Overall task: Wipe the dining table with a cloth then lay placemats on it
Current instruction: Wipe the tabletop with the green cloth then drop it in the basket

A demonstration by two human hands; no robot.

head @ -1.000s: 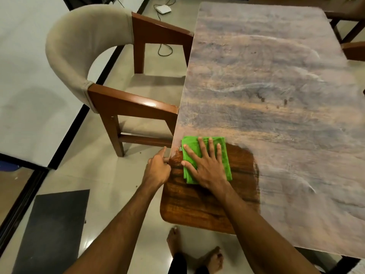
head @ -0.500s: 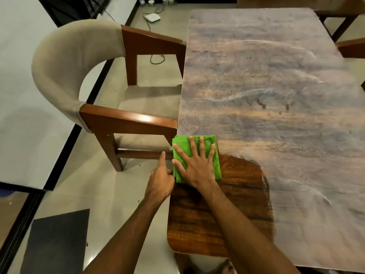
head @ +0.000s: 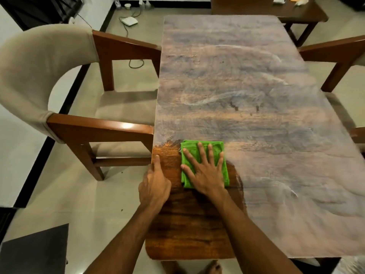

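Note:
A folded green cloth (head: 219,149) lies on the wooden dining table (head: 246,86) near its left edge. My right hand (head: 205,171) presses flat on the cloth with fingers spread. My left hand (head: 155,184) rests on the table's left edge beside the cloth, thumb up on the tabletop. The near left corner of the table is dark and glossy; the other parts look dull and dusty with pale smears. No placemats are in view.
An upholstered wooden armchair (head: 75,107) stands against the table's left side. Another chair's arm (head: 335,52) shows at the right, and a bench (head: 296,12) beyond the far end. A cable and white device (head: 129,21) lie on the floor. A dark mat (head: 35,252) lies near left.
My right hand has slid the cloth away from the left edge toward the right and a little farther up the table, widening the dark patch. The left hand stays on the edge.

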